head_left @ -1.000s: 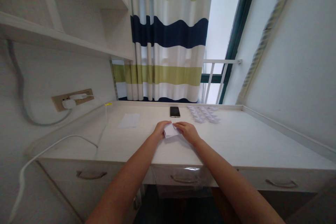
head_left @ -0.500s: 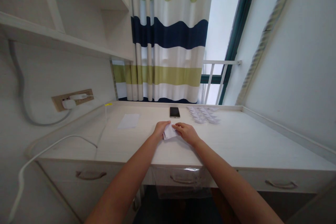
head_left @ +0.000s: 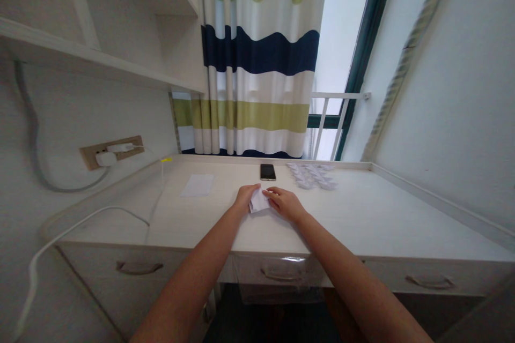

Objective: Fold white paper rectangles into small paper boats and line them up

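Note:
Between my two hands is a small folded piece of white paper (head_left: 259,202), just above or on the desk near its middle. My left hand (head_left: 243,197) grips the paper's left edge, fingers closed behind it. On the other side my right hand (head_left: 284,201) pinches its upper right part with thumb and fingers. Past the hands lies a dark phone (head_left: 267,172), face up. Several folded white paper pieces (head_left: 311,176) lie in rows to the right of the phone. A stack or sheet of white paper (head_left: 197,185) rests flat at the left.
The white desk (head_left: 382,214) has a raised back edge and drawers below its front. A white cable (head_left: 100,214) crosses its left side, near a wall socket (head_left: 111,152) with plugs. Shelves (head_left: 120,69) overhang the left; a striped curtain (head_left: 257,86) hangs behind.
Both hands keep their hold on the paper. The folded paper and the fingers have shifted very slightly; everything else stays put.

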The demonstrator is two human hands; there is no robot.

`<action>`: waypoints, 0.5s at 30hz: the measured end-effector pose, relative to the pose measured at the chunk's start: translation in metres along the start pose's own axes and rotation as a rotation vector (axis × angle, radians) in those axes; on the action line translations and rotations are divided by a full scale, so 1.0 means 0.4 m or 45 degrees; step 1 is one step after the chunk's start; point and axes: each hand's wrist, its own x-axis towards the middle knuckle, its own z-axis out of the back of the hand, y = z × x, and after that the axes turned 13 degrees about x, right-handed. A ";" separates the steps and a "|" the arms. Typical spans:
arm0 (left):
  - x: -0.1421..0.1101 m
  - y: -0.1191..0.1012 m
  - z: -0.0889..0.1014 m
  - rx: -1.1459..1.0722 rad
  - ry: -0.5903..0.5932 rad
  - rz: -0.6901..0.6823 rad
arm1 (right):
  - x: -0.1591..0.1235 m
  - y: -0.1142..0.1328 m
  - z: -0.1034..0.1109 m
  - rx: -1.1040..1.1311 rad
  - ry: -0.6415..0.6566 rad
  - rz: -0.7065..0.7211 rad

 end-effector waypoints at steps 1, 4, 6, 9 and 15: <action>-0.001 -0.002 0.000 0.001 0.023 -0.004 | -0.001 0.002 0.000 0.038 -0.021 -0.007; -0.002 -0.003 0.000 0.048 0.105 -0.073 | -0.002 -0.001 0.000 0.201 -0.117 -0.058; -0.001 -0.001 -0.001 0.096 0.114 -0.109 | 0.000 -0.008 -0.002 0.341 -0.177 -0.116; 0.002 0.001 -0.002 0.154 0.089 -0.132 | 0.002 -0.016 -0.003 0.556 -0.238 -0.197; 0.003 -0.001 -0.004 0.197 0.044 -0.195 | 0.005 -0.021 -0.010 0.755 -0.301 -0.278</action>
